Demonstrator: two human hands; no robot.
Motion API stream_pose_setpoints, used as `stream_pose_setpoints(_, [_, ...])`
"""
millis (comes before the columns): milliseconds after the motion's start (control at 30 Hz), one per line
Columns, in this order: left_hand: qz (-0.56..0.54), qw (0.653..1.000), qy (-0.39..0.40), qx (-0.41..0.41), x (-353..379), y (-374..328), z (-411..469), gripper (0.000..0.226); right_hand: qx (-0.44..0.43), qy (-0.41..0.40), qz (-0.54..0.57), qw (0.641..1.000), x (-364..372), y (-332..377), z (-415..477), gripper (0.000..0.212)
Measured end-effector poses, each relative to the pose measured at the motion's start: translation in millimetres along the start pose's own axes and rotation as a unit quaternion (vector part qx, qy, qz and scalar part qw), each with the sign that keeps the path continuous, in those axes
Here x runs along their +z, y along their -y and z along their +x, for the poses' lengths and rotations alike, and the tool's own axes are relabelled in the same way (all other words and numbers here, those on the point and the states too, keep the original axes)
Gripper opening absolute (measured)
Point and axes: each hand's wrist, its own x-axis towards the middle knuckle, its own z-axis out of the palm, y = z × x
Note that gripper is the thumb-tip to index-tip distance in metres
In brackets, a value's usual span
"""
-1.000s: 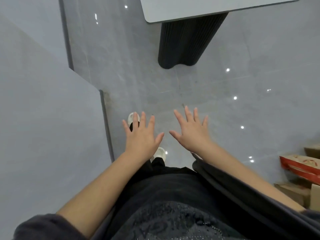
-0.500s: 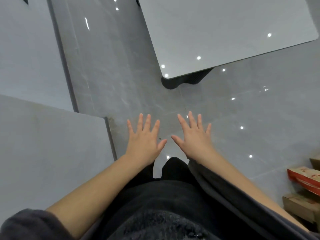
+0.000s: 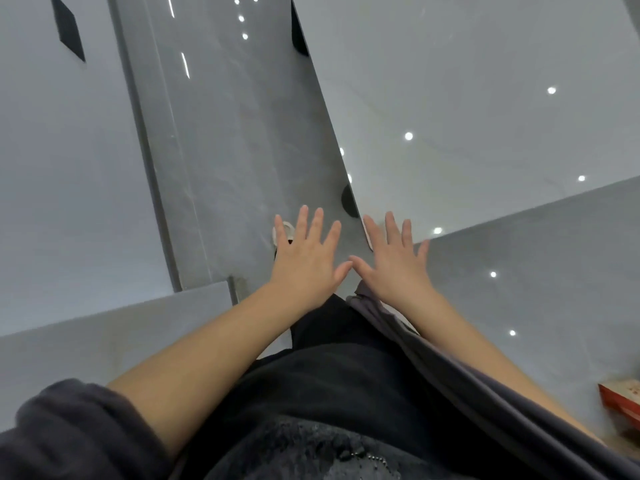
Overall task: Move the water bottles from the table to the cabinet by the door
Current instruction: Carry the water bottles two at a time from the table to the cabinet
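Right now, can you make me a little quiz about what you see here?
1. True or false: the left hand is holding a bottle.
2. Pick one: what colour is the box at the bottom right edge? A red, B green, C blue.
3. Fill in the gap: the near corner of the table lies by the fingers of the ____ hand.

Key: 1 false, its fingers are spread and it holds nothing. 2 A. 3 right: the right hand.
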Motion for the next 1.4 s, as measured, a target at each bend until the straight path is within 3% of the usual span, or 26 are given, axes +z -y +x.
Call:
stream_pose_setpoints(500, [0.034,0.998,0.045,0.021,-119.8,106.3,163.8,0.071,0.068,0.013,0.056,0.996,-113.9,54.2,171.8,0.074])
stream_pose_setpoints(700, [0.047,0.993,0.054,0.094,-155.9,128.3,225.0,0.07,0.138,-0.016,0.087,0.986,-152.1,61.5,215.6,0.075])
stream_pose_setpoints(1100, [0.14,0.952,0.037,0.271,-264.4,215.5,386.4,0.069,0.328,-0.057,0.231,0.914,-221.0,127.6,319.5,0.074])
stream_pose_setpoints(1400, [0.193,0.926,0.049,0.321,-299.5,207.3,467.7,0.069,0.387,-0.083,0.307,0.865,-253.1,131.5,363.7,0.073])
